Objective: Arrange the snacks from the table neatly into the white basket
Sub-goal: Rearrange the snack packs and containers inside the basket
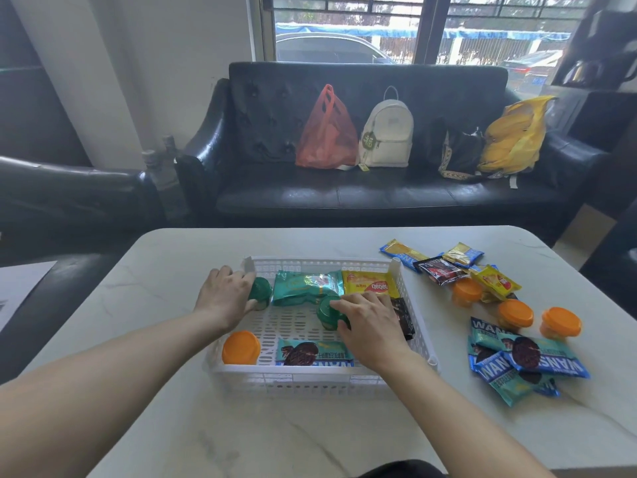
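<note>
The pale marble-look counter (172,426) carries the white perforated plastic basket (310,376) near its middle. Loose snacks wait towards the counter's right edge: blue-green biscuit packets (548,360) and orange-lidded small jars (515,313). Inside the basket a green foil packet (303,286) and a yellow wafer packet (367,283) lie flat along the far wall, probably to leave room. The left hand (224,293) grips one green-lidded jar (261,290) at the far left corner; the right hand (370,322) grips another green-lidded jar (327,310) mid-basket, seemingly to line them up.
</note>
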Demonstrator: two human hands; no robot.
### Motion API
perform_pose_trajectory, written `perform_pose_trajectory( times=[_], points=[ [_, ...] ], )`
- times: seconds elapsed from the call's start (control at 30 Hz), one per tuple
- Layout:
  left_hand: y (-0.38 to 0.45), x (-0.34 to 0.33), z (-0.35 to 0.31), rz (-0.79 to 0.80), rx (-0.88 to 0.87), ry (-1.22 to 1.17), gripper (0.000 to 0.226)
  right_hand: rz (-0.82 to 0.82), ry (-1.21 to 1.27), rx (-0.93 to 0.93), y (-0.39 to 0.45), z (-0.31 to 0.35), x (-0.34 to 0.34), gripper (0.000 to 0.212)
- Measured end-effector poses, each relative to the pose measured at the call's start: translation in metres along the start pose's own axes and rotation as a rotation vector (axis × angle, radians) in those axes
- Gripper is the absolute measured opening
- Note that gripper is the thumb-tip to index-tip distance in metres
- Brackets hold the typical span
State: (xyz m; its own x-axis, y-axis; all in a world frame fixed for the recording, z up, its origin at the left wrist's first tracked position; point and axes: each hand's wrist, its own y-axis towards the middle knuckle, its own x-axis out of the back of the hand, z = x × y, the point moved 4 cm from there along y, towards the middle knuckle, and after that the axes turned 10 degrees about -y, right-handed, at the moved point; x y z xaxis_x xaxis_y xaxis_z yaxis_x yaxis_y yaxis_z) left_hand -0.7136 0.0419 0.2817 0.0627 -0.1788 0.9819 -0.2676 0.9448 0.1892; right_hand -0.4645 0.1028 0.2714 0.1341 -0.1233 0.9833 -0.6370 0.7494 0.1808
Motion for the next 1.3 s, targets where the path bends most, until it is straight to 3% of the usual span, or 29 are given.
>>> perform_pose_trajectory(
  times=[0.7, 1.3],
  points=[
    [-0.02, 0.009, -0.033, -0.012, -0.211, -0.221, 0.04, -0.005, -0.033, -0.021, 0.004, 0.005, 0.001, 0.038],
    [-0.02, 0.011, -0.057, 0.027, -0.192, -0.311, 0.046, -0.031, -0.003, -0.001, 0.006, 0.007, 0.002, 0.036]
  ],
)
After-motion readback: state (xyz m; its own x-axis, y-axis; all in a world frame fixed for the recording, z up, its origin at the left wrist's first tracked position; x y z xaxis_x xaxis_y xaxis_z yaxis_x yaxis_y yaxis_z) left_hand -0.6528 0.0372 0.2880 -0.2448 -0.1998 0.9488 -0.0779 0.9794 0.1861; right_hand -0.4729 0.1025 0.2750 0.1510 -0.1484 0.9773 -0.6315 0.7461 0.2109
